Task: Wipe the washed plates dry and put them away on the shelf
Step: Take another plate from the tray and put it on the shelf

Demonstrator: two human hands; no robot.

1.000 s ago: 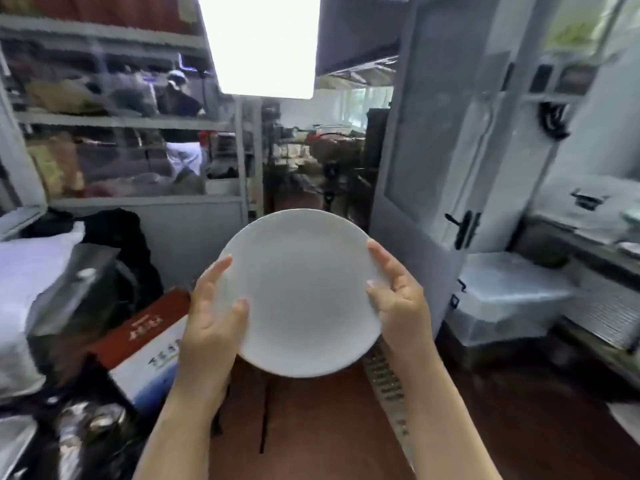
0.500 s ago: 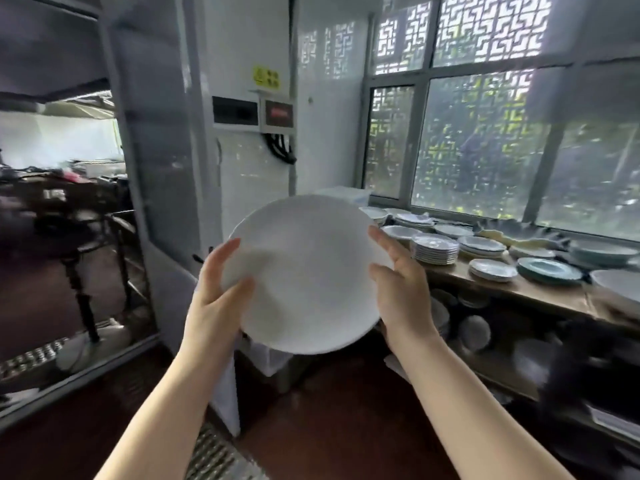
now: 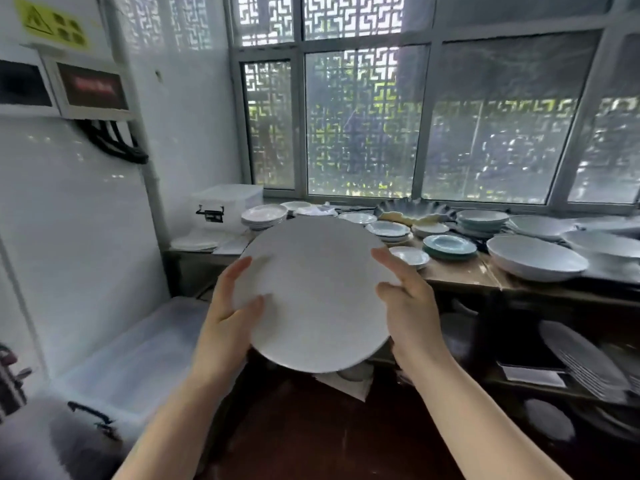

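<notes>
I hold a round white plate in front of me with both hands, tilted so its flat side faces me. My left hand grips its left rim, thumb lying on the face. My right hand grips the right rim, thumb and forefinger on the face. Behind the plate runs a wooden shelf under the window, covered with stacks of white and teal plates and large white bowls. A lower shelf level holds more plates leaning on edge.
A clear plastic lidded box stands at the shelf's left end. A large translucent bin sits on the floor at the left by the white wall. The floor below is dark red.
The view has swung right, from the doorway to the window shelf with stacked plates. The plate stays between both hands with the same grip.
</notes>
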